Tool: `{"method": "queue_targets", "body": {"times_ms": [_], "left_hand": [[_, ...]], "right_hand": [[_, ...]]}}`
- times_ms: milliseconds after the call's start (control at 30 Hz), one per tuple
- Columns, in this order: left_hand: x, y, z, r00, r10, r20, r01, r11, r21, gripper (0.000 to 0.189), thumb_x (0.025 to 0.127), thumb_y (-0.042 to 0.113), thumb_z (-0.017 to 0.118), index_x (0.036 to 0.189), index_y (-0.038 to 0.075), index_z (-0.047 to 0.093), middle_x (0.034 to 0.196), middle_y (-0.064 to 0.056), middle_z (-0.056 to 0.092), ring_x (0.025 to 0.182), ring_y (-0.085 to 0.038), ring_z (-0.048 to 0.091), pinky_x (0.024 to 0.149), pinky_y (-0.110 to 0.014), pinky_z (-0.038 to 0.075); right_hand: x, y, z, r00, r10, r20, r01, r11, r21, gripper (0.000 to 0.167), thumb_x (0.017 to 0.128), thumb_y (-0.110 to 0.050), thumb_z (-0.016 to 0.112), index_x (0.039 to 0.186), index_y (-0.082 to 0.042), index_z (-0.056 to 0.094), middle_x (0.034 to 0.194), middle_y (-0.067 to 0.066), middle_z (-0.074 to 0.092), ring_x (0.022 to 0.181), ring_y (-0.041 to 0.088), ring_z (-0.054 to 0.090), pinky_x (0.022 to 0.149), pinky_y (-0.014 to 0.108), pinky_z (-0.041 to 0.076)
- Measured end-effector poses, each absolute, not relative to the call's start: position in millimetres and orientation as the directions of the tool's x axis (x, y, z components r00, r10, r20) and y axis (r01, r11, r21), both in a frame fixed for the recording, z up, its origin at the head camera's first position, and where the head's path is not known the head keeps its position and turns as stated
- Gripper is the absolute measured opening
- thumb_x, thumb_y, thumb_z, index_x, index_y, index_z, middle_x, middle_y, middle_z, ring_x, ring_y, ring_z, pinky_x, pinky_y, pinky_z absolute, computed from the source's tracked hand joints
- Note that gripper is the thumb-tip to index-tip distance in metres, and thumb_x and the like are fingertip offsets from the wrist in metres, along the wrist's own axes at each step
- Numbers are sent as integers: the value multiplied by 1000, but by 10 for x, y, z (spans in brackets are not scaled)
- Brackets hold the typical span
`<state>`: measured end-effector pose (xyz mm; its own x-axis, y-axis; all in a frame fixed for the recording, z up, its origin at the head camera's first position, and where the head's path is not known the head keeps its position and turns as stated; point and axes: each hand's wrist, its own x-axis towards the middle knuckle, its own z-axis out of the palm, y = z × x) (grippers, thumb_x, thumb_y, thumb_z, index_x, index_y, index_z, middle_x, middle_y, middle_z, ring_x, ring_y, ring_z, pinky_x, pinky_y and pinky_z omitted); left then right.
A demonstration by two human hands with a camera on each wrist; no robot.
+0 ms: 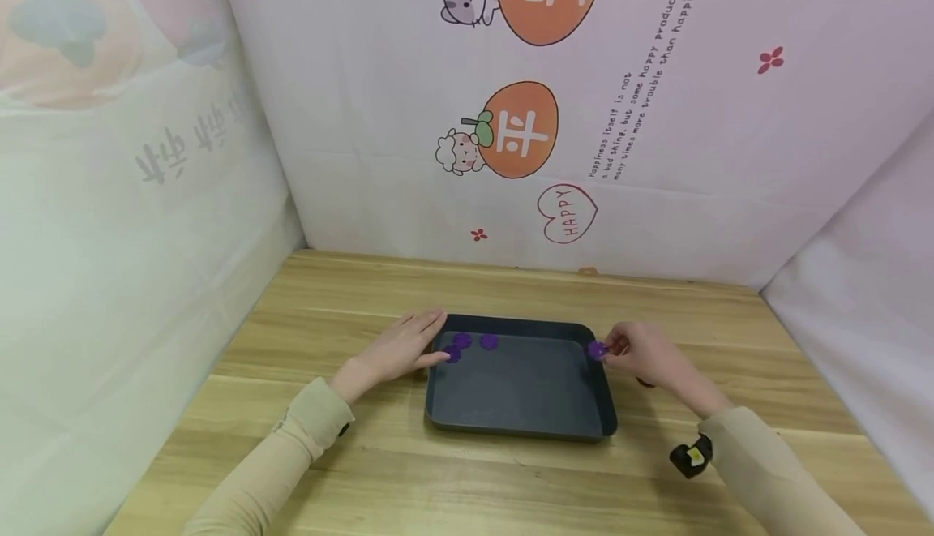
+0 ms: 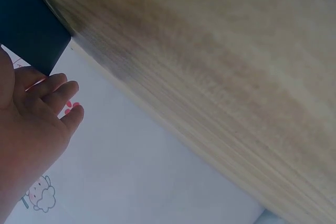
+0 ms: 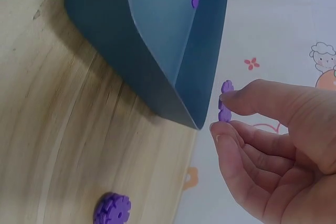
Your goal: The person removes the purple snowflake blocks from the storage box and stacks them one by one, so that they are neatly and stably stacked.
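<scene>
A dark grey rectangular tray [image 1: 521,430] stands on the wooden table. Three purple notched plastic discs, such as this one [image 1: 489,342], lie in its back left corner. My left hand [image 1: 401,347] rests at the tray's left side, fingers extended along the rim and thumb reaching over it, the tip right at one disc [image 1: 454,353]. At the tray's right rim, my right hand [image 1: 645,349] pinches another purple notched disc [image 3: 226,102] between thumb and fingertips. The right wrist view shows that disc edge-on, just beyond the tray's corner.
A small stack of purple discs [image 3: 113,211] sits on the table outside the tray, on the right hand's side. White printed cloth [image 1: 379,155] hangs behind the table and along both sides. A black wrist device [image 1: 690,456] hangs by the right sleeve.
</scene>
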<state>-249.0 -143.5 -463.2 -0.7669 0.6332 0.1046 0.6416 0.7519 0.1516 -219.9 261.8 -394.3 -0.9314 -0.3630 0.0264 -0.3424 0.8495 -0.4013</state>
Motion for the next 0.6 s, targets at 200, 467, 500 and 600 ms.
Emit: {"method": "queue_targets", "body": {"times_ms": [200,467,500,600], "left_hand": [[-2510,-1446,-4666,-770,631,97,638,759,131,77,101,53,48,154,1,31,160,-18,34,149,-29,35,123,-52,28],[-2508,-1450,-4673,-766,633,110,642,755,134,76,101,52,49,154,0,31,159,-18,36,148,-30,37,123,-52,29],[-2508,-1449,-4672,-767,632,108,642,755,133,76,101,52,49,154,0,31,159,-18,35,148,-30,37,123,-52,29],[-2506,-1447,-4668,-768,631,107,640,757,131,76,101,52,49,154,0,31,159,-18,35,148,-30,37,123,-52,29]], "right_hand": [[-2195,2729,-3947,-938,-345,17,-324,860,-395,20,82,-11,76,92,5,68,83,12,71,74,19,66,63,35,57],[-2183,2879,-3965,-952,-307,-10,-282,885,-370,22,82,-11,75,92,7,68,83,15,70,75,22,66,64,37,58],[-2181,2898,-3968,-953,-302,-13,-276,888,-369,22,81,-11,75,92,7,68,83,15,70,75,21,66,64,36,58],[-2179,2959,-3991,-957,-289,-26,-260,892,-371,22,82,-11,75,92,8,68,84,15,70,75,22,65,63,36,57]]}}
